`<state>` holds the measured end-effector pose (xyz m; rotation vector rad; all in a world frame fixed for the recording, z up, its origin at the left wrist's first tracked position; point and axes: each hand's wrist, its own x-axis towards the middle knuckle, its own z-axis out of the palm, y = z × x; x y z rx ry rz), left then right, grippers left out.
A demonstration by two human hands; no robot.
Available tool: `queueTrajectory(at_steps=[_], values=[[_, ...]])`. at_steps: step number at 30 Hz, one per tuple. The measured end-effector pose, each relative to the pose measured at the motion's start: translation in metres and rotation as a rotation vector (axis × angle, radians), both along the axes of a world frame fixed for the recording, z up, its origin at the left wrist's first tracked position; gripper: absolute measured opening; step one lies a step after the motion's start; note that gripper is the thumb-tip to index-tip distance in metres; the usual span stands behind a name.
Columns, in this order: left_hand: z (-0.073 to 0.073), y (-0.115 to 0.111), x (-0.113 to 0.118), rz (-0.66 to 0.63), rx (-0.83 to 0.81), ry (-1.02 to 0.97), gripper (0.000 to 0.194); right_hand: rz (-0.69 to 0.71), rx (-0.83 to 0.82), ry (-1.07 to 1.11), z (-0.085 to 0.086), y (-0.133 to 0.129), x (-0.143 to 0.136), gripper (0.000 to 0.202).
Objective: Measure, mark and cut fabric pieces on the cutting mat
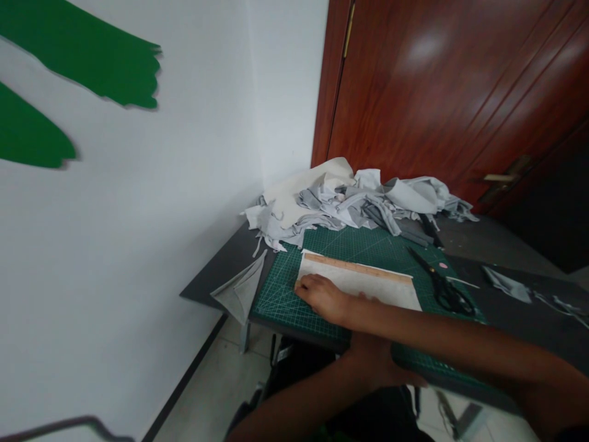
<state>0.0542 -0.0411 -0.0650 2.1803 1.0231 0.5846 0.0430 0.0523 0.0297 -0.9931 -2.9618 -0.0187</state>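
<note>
A pale piece of fabric (396, 294) lies on the green cutting mat (280, 301), with a wooden ruler (359, 267) along its far edge. My right hand (321, 296) reaches across to the fabric's left edge, its fingers curled closed; whatever they may hold is hidden. Under my right forearm, my left hand (372, 356) rests at the table's front edge. Its thumb stretches to the right, and fingertips show beyond the forearm on the fabric; the rest of those fingers is covered. Black scissors (444, 288) lie on the mat right of the fabric.
A heap of white and grey fabric scraps (350, 199) fills the back of the table against the door (437, 92). Folded grey fabric (243, 288) hangs over the left edge. Another scrap (508, 284) lies at right. A white wall (184, 184) borders the left.
</note>
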Motion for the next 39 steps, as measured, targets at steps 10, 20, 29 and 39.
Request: queueTrajectory(at_steps=[10,20,29,39], values=[[-0.005,0.002,0.003,-0.023,-0.013,-0.007,0.150,-0.075,-0.108,0.103,-0.012,-0.006,0.026,0.035],[0.002,-0.001,-0.004,-0.002,0.044,-0.004,0.146,-0.009,-0.028,0.177,-0.021,0.010,0.003,0.029],[0.005,0.004,-0.002,-0.014,-0.038,0.043,0.154,0.020,-0.014,0.095,-0.013,0.009,-0.010,0.030],[0.004,0.004,-0.002,-0.016,-0.004,0.037,0.149,-0.159,-0.084,0.012,0.007,-0.017,0.024,0.029]])
